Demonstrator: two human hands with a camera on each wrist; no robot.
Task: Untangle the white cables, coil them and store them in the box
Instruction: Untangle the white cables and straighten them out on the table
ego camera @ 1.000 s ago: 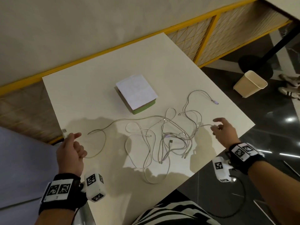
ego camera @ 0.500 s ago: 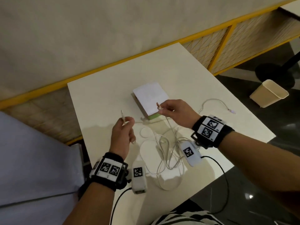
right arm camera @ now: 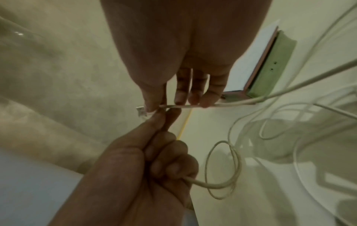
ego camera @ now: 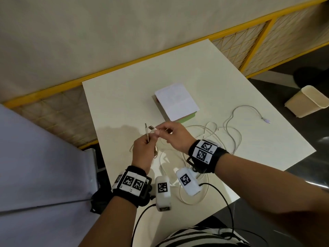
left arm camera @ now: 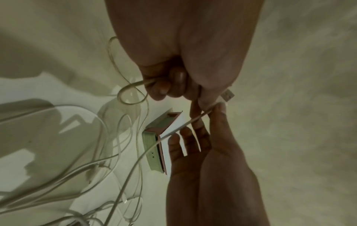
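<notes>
Several white cables (ego camera: 229, 134) lie tangled on the white table (ego camera: 124, 97), with one loose plug end (ego camera: 266, 120) at the right. My left hand (ego camera: 151, 139) grips one cable in a fist, its plug (ego camera: 146, 127) sticking up; a small loop (right arm camera: 222, 183) hangs below the fist (right arm camera: 154, 160). My right hand (ego camera: 158, 131) pinches a USB plug (left arm camera: 228, 95) between thumb and fingers (right arm camera: 181, 94), right beside the left hand. Just behind both hands stands the box (ego camera: 176, 102), green with a white lid lying on it.
The table's front edge runs close under my wrists, its right edge beyond the cable heap. A beige waste bin (ego camera: 308, 101) stands on the dark floor at the right. A yellow-framed mesh railing (ego camera: 249, 45) lines the wall. A grey surface (ego camera: 35, 166) fills the left.
My hands, a second ago far apart at the table's left and right, have come together in front of the box, each lifting a cable end off the table.
</notes>
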